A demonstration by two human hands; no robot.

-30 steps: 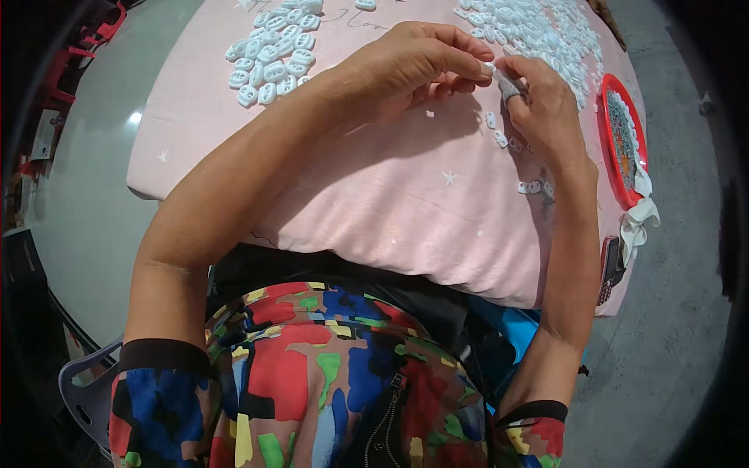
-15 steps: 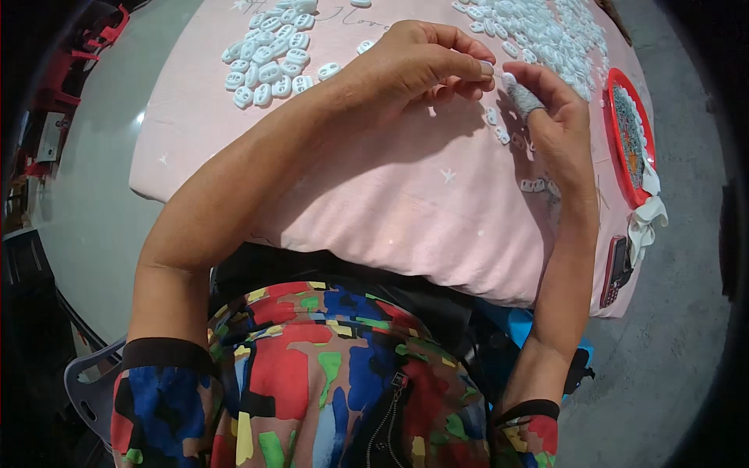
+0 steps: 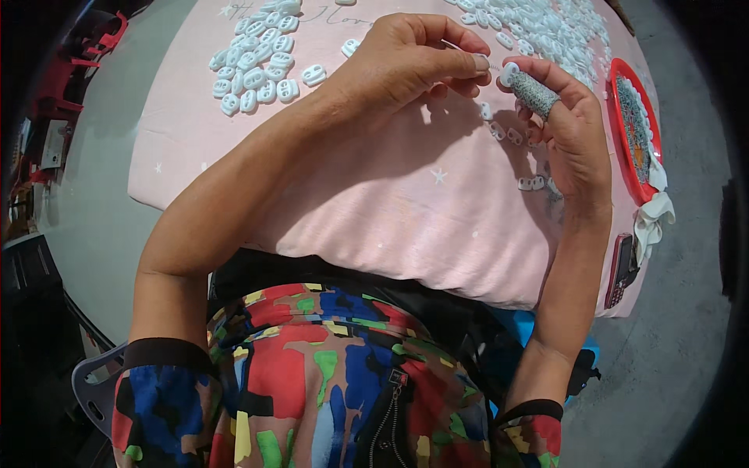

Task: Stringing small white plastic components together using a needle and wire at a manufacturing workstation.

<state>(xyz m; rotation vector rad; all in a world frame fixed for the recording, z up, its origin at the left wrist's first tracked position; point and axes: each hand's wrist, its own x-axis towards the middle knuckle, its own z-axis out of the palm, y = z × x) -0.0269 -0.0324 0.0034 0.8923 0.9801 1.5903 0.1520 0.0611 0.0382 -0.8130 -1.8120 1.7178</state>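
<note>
My left hand (image 3: 425, 62) is raised over the pink-covered table, thumb and forefinger pinched together. From its fingertips a thin, tiny spring (image 3: 494, 69) seems to point toward my right hand (image 3: 573, 117). That hand pinches a small white plastic cord lock (image 3: 509, 74) between forefinger and thumb, and the thumb wears a grey speckled cover (image 3: 534, 93). A narrow gap separates the two hands. Beneath them lie several small white plastic pieces (image 3: 497, 131), partly in shadow. My right hand's other fingers curl inward, and what they may hold is hidden.
White two-holed cord locks (image 3: 253, 58) lie in a group at the far left; a large heap of white pieces (image 3: 546, 31) covers the far right. At the right edge are a red tray (image 3: 651, 144) of small grey metal parts, a white cloth (image 3: 654, 222) and a keypad phone (image 3: 622, 269).
My right hand has shifted slightly right and turned, so its covered thumb and the white cord lock show more fully. My left hand keeps its pinch, nearly in place.
</note>
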